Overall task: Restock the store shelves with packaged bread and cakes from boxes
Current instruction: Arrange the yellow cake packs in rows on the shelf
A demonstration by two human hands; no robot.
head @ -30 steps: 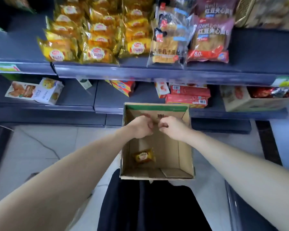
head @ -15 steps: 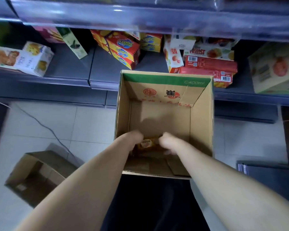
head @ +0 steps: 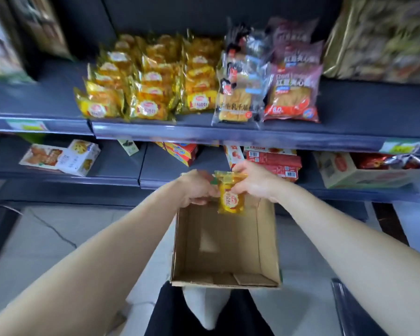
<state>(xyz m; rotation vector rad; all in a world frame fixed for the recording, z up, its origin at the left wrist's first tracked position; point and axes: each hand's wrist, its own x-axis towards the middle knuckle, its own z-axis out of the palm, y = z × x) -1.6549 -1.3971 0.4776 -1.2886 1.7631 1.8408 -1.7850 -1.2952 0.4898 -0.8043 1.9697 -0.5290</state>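
A small yellow cake packet (head: 230,195) hangs above the far end of the open cardboard box (head: 269,241). My left hand (head: 196,187) grips its left side and my right hand (head: 254,180) pinches its top right edge. No other packet shows inside the box. On the shelf above, several matching yellow cake packets (head: 150,81) lie in rows. To their right stand clear bread bags (head: 240,93) and red bean bread bags (head: 292,93).
The shelf's front edge (head: 228,132) runs just above my hands. The lower shelf holds a white biscuit box (head: 63,157), red cartons (head: 273,161) and a large carton (head: 354,170). Grey tiled floor (head: 58,238) lies to the left, and another shelf's corner (head: 354,309) juts in at lower right.
Both hands went down into the box, took the single yellow packet from its bottom and lifted it above the far end. The camera tilted back up to the cake shelf.
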